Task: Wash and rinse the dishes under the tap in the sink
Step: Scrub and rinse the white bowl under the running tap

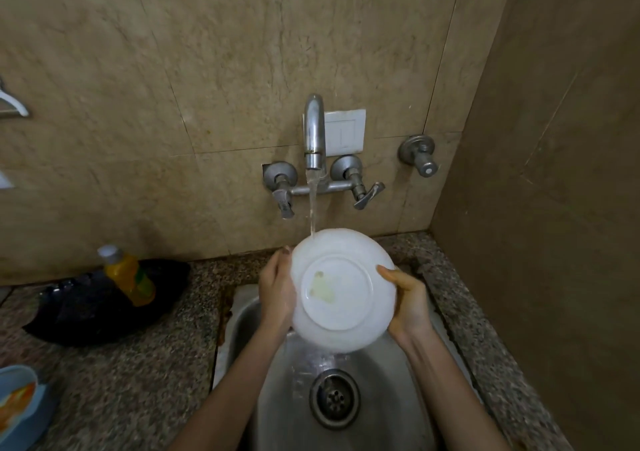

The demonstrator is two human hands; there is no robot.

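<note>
- Both hands are up over the sink (263, 374), and between them is a white plate (341, 326), tilted with its underside towards the camera
- The left hand (277, 291) grips the plate's left edge, fingers wrapped round behind it
- The right hand (410, 303) grips the right edge, thumb laid across the back of the rim
- Water (312, 205) pours from the tap (313, 132) and strikes the plate's top edge, then runs off below towards the drain (334, 398)
- There's a yellowish smear on the plate's base, left of centre
- Over on the speckled counter (138, 364) to the left, a yellow bottle (128, 274) stands on a black dish (86, 312)
- A blue bowl (17, 405) pokes in at the bottom-left corner
</note>
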